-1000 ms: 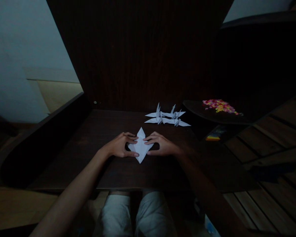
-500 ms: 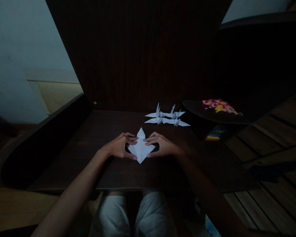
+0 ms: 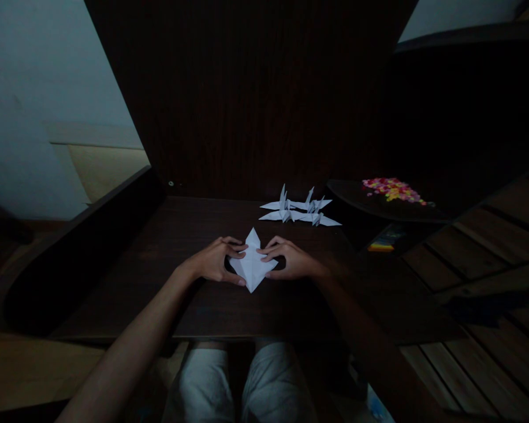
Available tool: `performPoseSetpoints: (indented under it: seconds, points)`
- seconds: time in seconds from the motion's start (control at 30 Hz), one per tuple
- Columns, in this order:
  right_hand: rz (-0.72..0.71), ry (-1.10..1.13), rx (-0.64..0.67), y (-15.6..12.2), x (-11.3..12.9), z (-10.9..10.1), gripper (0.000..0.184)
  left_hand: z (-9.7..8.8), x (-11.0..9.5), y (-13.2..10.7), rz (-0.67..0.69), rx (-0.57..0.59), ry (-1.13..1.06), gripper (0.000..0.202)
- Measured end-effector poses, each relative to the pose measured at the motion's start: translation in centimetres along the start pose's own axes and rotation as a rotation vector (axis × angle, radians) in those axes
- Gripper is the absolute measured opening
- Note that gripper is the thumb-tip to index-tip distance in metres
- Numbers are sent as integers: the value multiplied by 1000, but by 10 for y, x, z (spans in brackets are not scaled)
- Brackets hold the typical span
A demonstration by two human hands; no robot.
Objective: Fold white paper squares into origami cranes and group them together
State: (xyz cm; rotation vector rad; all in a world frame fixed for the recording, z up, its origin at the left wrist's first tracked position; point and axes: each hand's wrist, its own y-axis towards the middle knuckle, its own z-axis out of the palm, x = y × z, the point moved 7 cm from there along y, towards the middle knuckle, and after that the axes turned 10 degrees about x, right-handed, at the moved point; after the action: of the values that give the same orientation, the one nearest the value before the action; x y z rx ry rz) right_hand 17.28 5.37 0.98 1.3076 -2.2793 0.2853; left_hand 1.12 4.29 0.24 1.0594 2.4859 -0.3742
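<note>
A white sheet of folded origami paper (image 3: 253, 264), diamond-shaped with visible creases, lies on the dark wooden desk (image 3: 158, 235) in front of me. My left hand (image 3: 218, 260) grips its left side, with the thumb on the lower left edge and fingers on the upper left. On the other side my right hand (image 3: 288, 258) holds it, fingertips on the upper right edge and thumb near the right corner. The top and bottom points of the paper stick out between the hands.
Several white paper cranes (image 3: 291, 211) stand grouped behind my hands, toward the desk's back edge. To the right, a low dark shelf (image 3: 344, 191) carries a pile of small pink, red and yellow pieces (image 3: 394, 189). A raised dark side panel (image 3: 79, 247) bounds the desk on the left.
My right thumb has shifted slightly right and up along the paper's lower right edge, toward the corner. The left hand keeps nearly the same grip.
</note>
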Motion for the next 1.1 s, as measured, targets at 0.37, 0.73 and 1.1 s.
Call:
performPoseSetpoints:
  seconds: [0.37, 0.73, 1.1]
  points:
    - [-12, -50, -46, 2, 8, 0, 23, -1, 0, 0, 9, -13, -17, 68]
    - [1, -81, -139, 2, 11, 2, 24, -3, -5, 0, 9, -14, -41, 51]
    - [86, -82, -172, 5, 3, 3, 27, -5, -3, -2, -39, -21, -42, 59]
